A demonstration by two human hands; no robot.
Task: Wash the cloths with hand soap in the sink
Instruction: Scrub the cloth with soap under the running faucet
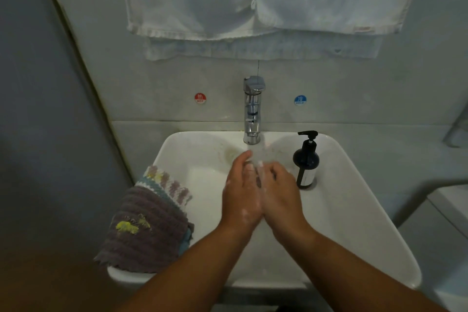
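Observation:
My left hand (240, 195) and my right hand (279, 195) are pressed side by side over the white sink (354, 210), under the chrome faucet (253, 111). Water runs onto the fingertips and both hands carry white soap foam. Neither hand holds a cloth. The right hand's fingers curl a little; the left hand's fingers lie straighter. A stack of cloths hangs over the sink's left rim: a purple ribbed cloth (144, 233) with yellow stains on top, a pastel zigzag cloth (169, 185) beneath. A dark hand soap pump bottle (306, 162) stands on the rim right of the faucet.
White towels (253, 2) hang on the wall above the faucet. A red hot sticker (200, 98) and a blue cold sticker (300, 100) flank the faucet. A grey wall rises on the left and a white fixture (445, 210) stands at the right.

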